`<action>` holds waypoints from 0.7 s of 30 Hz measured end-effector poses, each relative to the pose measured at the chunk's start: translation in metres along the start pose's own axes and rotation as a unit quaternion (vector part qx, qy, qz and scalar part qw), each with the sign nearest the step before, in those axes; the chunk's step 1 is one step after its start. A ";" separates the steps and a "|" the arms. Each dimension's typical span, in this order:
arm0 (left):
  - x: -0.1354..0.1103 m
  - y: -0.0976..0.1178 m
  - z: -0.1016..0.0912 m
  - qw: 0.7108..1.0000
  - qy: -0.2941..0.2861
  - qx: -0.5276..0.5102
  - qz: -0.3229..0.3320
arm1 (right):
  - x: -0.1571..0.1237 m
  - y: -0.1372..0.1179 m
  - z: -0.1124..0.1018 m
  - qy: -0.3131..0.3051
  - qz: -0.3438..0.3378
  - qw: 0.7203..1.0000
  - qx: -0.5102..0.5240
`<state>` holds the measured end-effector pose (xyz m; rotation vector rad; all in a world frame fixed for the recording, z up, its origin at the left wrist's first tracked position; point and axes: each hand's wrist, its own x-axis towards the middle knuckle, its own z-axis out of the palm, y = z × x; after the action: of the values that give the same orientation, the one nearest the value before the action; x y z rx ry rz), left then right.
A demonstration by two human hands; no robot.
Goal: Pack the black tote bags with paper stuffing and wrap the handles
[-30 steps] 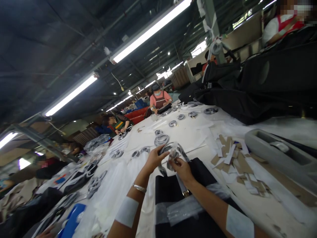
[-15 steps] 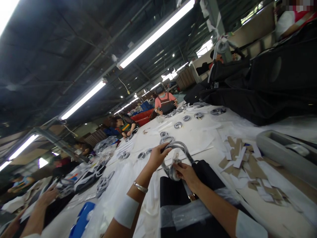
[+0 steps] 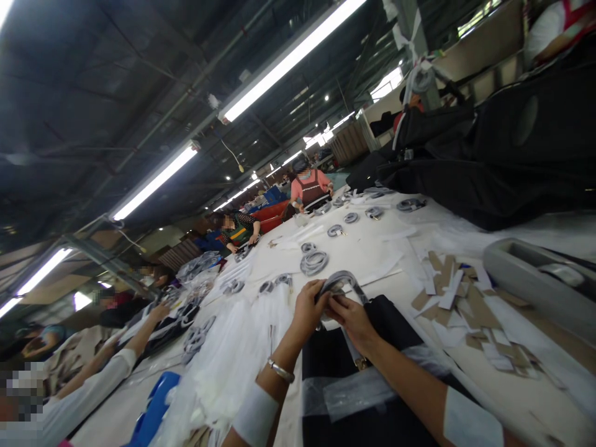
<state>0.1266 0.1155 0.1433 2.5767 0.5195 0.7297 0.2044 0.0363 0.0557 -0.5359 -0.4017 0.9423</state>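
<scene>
A black bag (image 3: 335, 351) lies in front of me, a clear plastic strip across its front. From its top rises a handle in grey wrapping (image 3: 345, 275), bent into an arch. My left hand (image 3: 308, 304) is closed around the left side of that handle. Close against it, inside the arch, my right hand (image 3: 354, 318) pinches with thumb and fingers; what sits between them is hidden. Gold-coloured hardware (image 3: 361, 362) shows under my right wrist.
Grey coiled straps (image 3: 315, 262) lie about the white table (image 3: 372, 251). Cardboard scraps (image 3: 459, 304) and a grey plastic holder (image 3: 535, 292) are at right, a blue tool (image 3: 156, 406) at left. Black bags (image 3: 526, 143) are piled behind. Co-workers sit along the table; one person's arm (image 3: 116, 366) reaches in from the left.
My left hand has come down and nearer to my right hand, bending the handle lower. My right hand has risen slightly off the grey loop. At left, a co-worker's arm now stretches farther forward.
</scene>
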 end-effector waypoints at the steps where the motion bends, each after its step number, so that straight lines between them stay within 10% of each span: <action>1: -0.001 -0.002 0.003 1.000 0.004 0.001 0.000 | -0.001 -0.002 0.001 -0.005 -0.004 1.000 0.000; 21: -0.038 -0.006 0.031 0.999 0.004 0.036 -0.012 | -0.007 0.005 -0.001 0.061 -0.033 0.997 -0.021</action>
<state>0.1125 0.0945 0.1011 2.6300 0.5899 0.7269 0.1976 0.0324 0.0514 -0.6120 -0.3277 0.8339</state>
